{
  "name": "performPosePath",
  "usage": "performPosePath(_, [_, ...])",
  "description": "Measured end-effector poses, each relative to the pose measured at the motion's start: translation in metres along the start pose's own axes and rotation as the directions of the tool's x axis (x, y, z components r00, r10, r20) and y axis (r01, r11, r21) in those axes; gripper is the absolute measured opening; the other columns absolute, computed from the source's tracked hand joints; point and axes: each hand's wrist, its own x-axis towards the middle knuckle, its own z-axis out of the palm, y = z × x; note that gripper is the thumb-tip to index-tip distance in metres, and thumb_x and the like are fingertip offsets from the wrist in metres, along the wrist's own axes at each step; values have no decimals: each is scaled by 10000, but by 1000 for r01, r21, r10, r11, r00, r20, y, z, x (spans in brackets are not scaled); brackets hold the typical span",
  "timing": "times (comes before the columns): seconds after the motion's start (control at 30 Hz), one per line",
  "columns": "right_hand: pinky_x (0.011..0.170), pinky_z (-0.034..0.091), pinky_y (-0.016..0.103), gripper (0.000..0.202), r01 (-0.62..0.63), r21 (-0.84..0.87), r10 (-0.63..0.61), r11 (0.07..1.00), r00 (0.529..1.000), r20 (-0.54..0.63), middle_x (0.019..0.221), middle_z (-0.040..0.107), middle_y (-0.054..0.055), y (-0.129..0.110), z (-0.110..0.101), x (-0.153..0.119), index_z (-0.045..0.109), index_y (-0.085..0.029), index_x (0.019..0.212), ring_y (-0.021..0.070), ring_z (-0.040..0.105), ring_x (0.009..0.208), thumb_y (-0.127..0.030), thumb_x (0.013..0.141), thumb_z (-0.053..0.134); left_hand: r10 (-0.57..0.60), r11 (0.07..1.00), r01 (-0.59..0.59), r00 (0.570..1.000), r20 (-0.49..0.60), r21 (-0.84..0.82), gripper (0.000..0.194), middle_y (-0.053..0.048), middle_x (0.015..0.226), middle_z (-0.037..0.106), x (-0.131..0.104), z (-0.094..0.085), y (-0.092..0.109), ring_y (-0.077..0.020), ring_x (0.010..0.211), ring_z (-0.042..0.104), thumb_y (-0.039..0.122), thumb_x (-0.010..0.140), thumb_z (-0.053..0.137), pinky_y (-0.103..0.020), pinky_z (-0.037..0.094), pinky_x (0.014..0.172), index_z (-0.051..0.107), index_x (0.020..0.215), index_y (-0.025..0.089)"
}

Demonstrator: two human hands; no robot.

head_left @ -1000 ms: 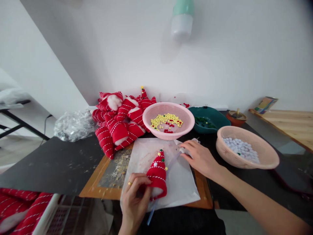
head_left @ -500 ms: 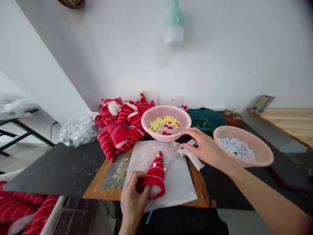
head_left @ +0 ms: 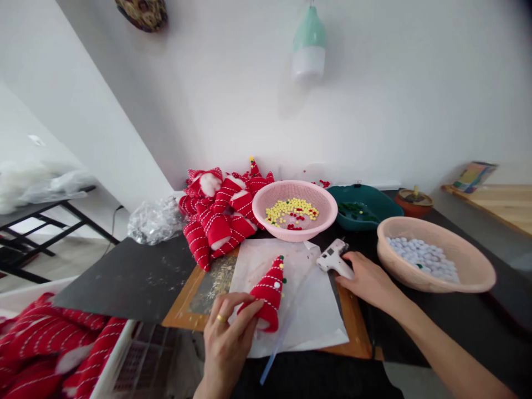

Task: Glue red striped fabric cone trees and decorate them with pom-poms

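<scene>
My left hand point(head_left: 230, 335), a gold ring on one finger, pinches the side of a stuffed red cone hat point(head_left: 268, 293) with white stitched stripes. Small white, green and yellow pompoms dot the hat, and its tip points away from me. Under it lies a white paper sheet point(head_left: 307, 327). My right hand point(head_left: 369, 280) is closed round the handle of a white glue gun point(head_left: 333, 257) at the sheet's right edge. A clear glue stick point(head_left: 269, 366) pokes out past the sheet's near edge.
Red stuffed cones point(head_left: 216, 221) are piled at the back. A pink basket point(head_left: 295, 235) holds yellow and red pompoms, a green tray point(head_left: 366, 221) dark green ones, a peach basket point(head_left: 469, 271) white ones. Crumpled clear plastic point(head_left: 153, 221) lies left. A white crate point(head_left: 110, 366) of red cones stands lower left.
My right hand has come back from the pink basket's rim and closed on the glue gun's handle. The hat has turned slightly in my left hand. The view has shifted left.
</scene>
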Motion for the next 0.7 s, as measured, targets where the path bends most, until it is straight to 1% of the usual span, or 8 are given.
performPosePath(0.1, [882, 514, 458, 326, -50, 243, 55, 969, 998, -14, 1085, 710, 146, 17, 2, -1, 643, -146, 1090, 323, 695, 977, -253, 783, 626, -115, 993, 116, 993, 22, -33, 284, -44, 1033, 648, -13, 5, -2, -180, 953, 627, 61, 898, 636, -313, 521, 846, 740, 1056, 273])
performPosePath(0.2, [879, 532, 466, 323, -123, 559, 121, 820, 992, 41, 1030, 741, 104, 27, -1, -4, 652, -189, 1068, 317, 701, 955, -337, 781, 673, -227, 970, 226, 974, 2, -87, 274, -49, 1091, 631, -23, 11, 0, -196, 1014, 627, 81, 905, 617, -337, 529, 871, 734, 1046, 285])
performPosePath(0.3, [854, 563, 465, 289, -182, 858, 155, 481, 980, 121, 1010, 747, 95, 21, -11, -10, 671, -217, 1048, 322, 709, 971, -385, 812, 675, -261, 959, 258, 965, -7, -120, 245, -59, 1174, 631, -24, 17, 5, -214, 1074, 619, 95, 899, 624, -364, 530, 895, 738, 1002, 286])
performPosePath(0.4, [837, 585, 472, 252, -136, 986, 130, 100, 984, 122, 1085, 735, 114, 1, -22, -17, 690, -224, 1060, 328, 704, 1024, -354, 869, 589, -250, 958, 251, 968, 24, -141, 205, -66, 1288, 631, -21, 22, 11, -240, 1138, 607, 126, 892, 651, -406, 524, 942, 744, 982, 284])
performPosePath(0.47, [821, 593, 467, 265, -148, 989, 57, -30, 987, 150, 1068, 732, 120, -16, -28, -21, 703, -215, 1061, 320, 704, 1010, -349, 906, 534, -241, 956, 246, 969, 49, -158, 182, -69, 1349, 621, -20, 25, 13, -257, 1183, 599, 150, 892, 664, -429, 521, 967, 748, 982, 284])
performPosePath(0.5, [813, 595, 458, 276, -173, 983, 7, -53, 985, 174, 1039, 732, 121, -24, -29, -22, 708, -207, 1057, 311, 705, 986, -357, 923, 519, -241, 954, 247, 969, 58, -167, 178, -69, 1368, 616, -20, 26, 14, -263, 1201, 596, 157, 892, 667, -437, 521, 974, 749, 984, 285])
performPosePath(0.57, [790, 589, 426, 293, -222, 975, -95, -28, 971, 218, 976, 728, 117, -39, -29, -26, 713, -183, 1047, 284, 701, 921, -384, 945, 525, -251, 948, 260, 965, 72, -182, 175, -67, 1379, 616, -20, 27, 14, -269, 1219, 596, 163, 896, 665, -444, 522, 979, 753, 981, 288])
performPosePath(0.7, [757, 539, 347, 322, -220, 953, -188, 207, 947, 259, 862, 707, 87, -60, -19, -33, 711, -145, 959, 220, 663, 812, -453, 944, 618, -277, 938, 288, 957, 84, -193, 169, -71, 1348, 635, -20, 27, 14, -270, 1195, 620, 175, 902, 659, -433, 540, 953, 764, 969, 289])
